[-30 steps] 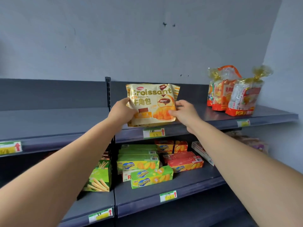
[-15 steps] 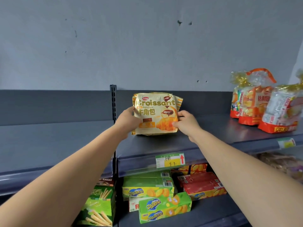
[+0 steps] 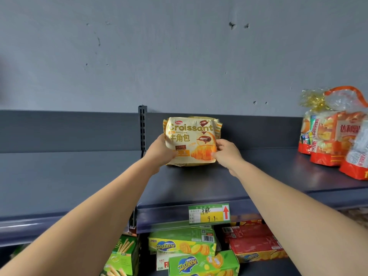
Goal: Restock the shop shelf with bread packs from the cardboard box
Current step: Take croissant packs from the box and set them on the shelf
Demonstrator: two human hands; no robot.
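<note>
Closest to you, the lower shelf (image 3: 268, 268) holds cartons: a green biscuit-stick box (image 3: 121, 253) on the left, stacked Zecheese boxes (image 3: 183, 245) in the middle and red boxes (image 3: 253, 242) to the right. Above them a green price label (image 3: 209, 213) hangs on the front lip of the top shelf (image 3: 199, 186). On that shelf, your left hand (image 3: 159, 152) and right hand (image 3: 227, 156) each have their grip clamped on a lower side edge of the Croissant pack (image 3: 191, 140). The pack stands upright with its base on the shelf, well back from the lip and near the back panel (image 3: 258, 132). A striped edge behind it may be a second pack; I cannot tell. To finish well, settle the base flat, square the face to the front, then loosen both sides together so it doesn't tip forward. Further right on the same shelf stand bread bags (image 3: 334, 136) with gold ties, well apart from the pack. The cardboard box is out of view
</note>
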